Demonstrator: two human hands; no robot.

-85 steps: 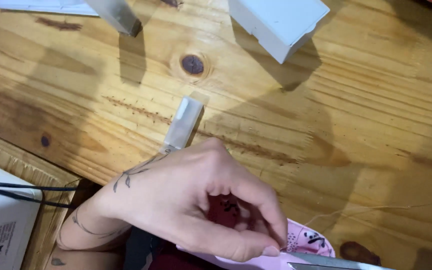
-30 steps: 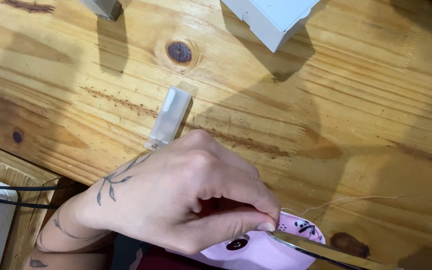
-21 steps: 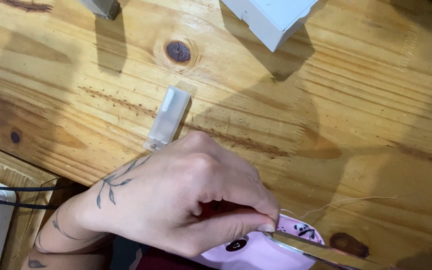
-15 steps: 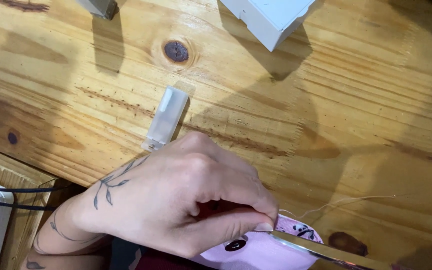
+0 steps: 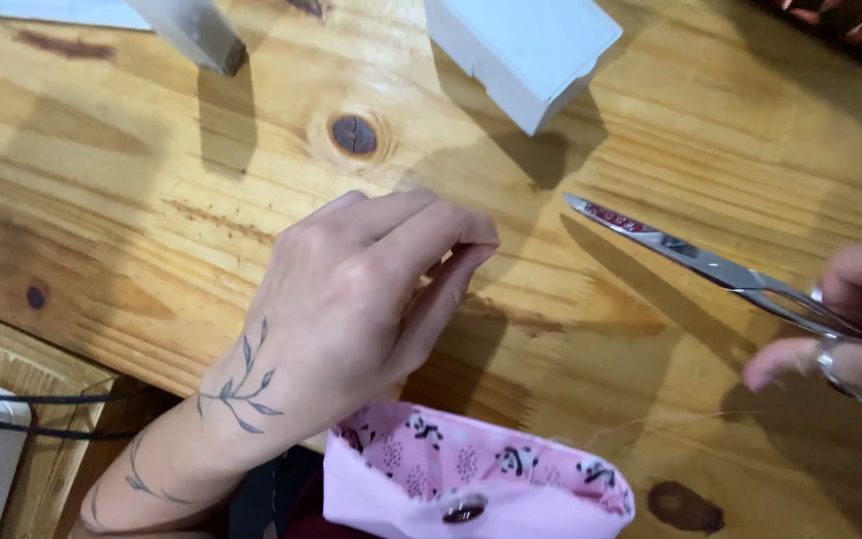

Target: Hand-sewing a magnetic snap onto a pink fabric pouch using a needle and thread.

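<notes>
The left hand (image 5: 351, 299) rests on the wooden table (image 5: 102, 200) with its fingers curled together, holding nothing I can see. The right hand (image 5: 850, 319) grips small silver scissors (image 5: 710, 265) (blades closed, pointing left). A pink panda pouch (image 5: 481, 484) lies just below the left hand.
</notes>
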